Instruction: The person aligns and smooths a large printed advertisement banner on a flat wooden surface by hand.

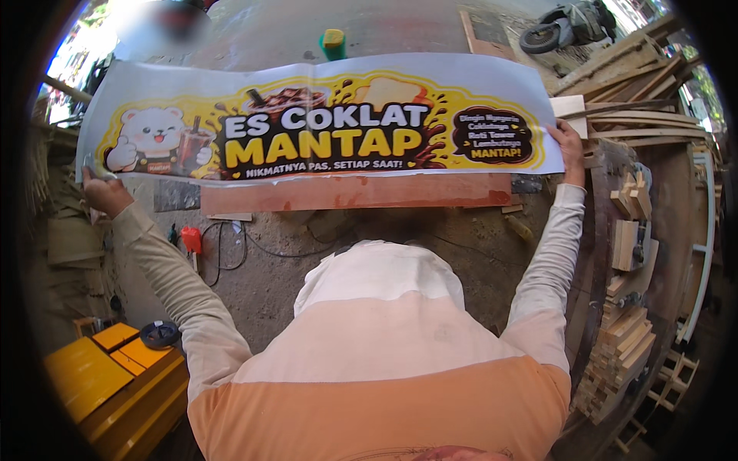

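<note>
A wide printed banner (323, 138) is stretched between my two hands, white at the edges with a yellow and brown design, a cartoon bear and a drink cup. My left hand (106, 192) is closed on its lower left corner. At the right end, my right hand (567, 146) pinches the edge near the lower corner. Both arms reach out wide, and the sheet hangs fairly taut with slight creases. Below and partly behind it runs a reddish-brown board (354, 196), its far part hidden by the banner.
A green and yellow object (333, 46) stands beyond the banner. Stacked wood strips (619, 346) and long planks (646, 84) fill the right side. Yellow-orange panels (115, 361) with a black wheel (159, 335) are at lower left. A black cable (244, 246) trails over the ground.
</note>
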